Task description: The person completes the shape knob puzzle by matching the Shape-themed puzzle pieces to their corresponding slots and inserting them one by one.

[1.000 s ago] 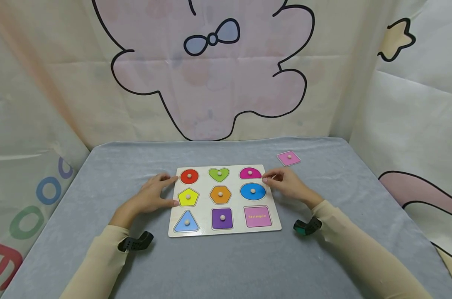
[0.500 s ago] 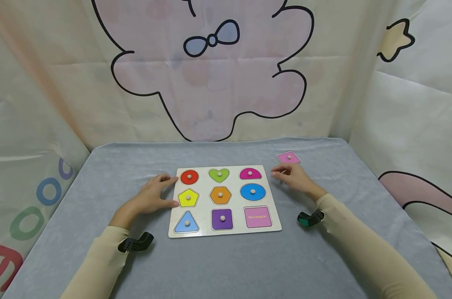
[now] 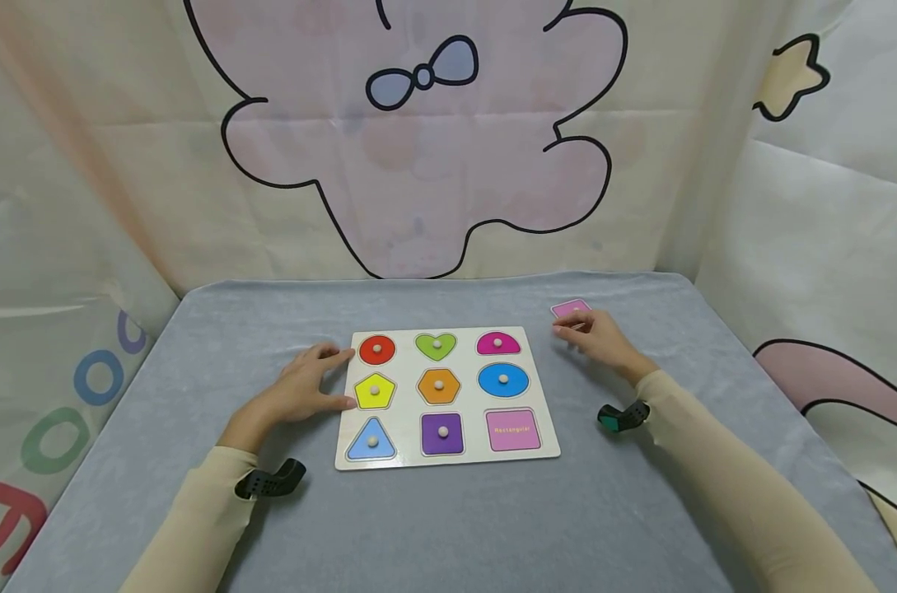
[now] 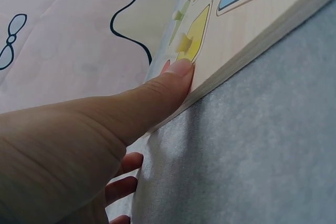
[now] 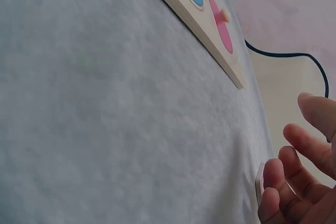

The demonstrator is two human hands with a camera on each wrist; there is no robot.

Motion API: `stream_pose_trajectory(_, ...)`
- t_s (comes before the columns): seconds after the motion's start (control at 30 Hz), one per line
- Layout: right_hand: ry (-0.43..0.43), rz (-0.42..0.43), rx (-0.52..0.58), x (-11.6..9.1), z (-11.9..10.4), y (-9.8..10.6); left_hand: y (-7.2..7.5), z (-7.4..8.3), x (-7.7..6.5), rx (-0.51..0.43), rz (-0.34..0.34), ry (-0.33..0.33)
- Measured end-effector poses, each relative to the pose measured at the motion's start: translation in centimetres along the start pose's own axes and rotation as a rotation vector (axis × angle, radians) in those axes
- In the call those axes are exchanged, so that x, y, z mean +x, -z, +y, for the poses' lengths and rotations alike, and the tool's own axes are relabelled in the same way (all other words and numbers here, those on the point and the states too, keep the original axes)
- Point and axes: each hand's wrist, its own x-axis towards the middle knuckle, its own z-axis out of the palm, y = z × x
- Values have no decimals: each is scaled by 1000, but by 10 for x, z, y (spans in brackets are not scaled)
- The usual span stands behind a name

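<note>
A white wooden knob puzzle board (image 3: 474, 459) lies on the cloth, with colored shape pieces such as a yellow pentagon (image 4: 198, 31) and a blue oval (image 3: 485, 380) seated in it. Its lower right recess (image 3: 512, 441) is bare pink with lettering. My left hand (image 3: 300, 389) rests at the board's left edge; the thumb (image 4: 170, 83) touches the top face beside the pentagon. Beyond the board's far right corner lies a loose pink knob piece (image 3: 567, 307), partly hidden behind my right hand (image 3: 599, 339). The right hand's fingers are loosely bent and spread apart, holding nothing visible.
A grey-blue cloth (image 3: 448, 527) covers the table. Behind it hangs a printed curtain (image 3: 418, 165), with more printed fabric at both sides. Black bands (image 3: 270, 482) circle the wrists.
My right hand has moved right and away from me, from the board's right edge to over the pink piece, covering part of it. The left hand has stayed at the board.
</note>
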Motion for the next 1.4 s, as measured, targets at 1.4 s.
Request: stream_pose_trajectory(1.4,-103,79,-143,35,30,27,-1,0,0,1,5,10)
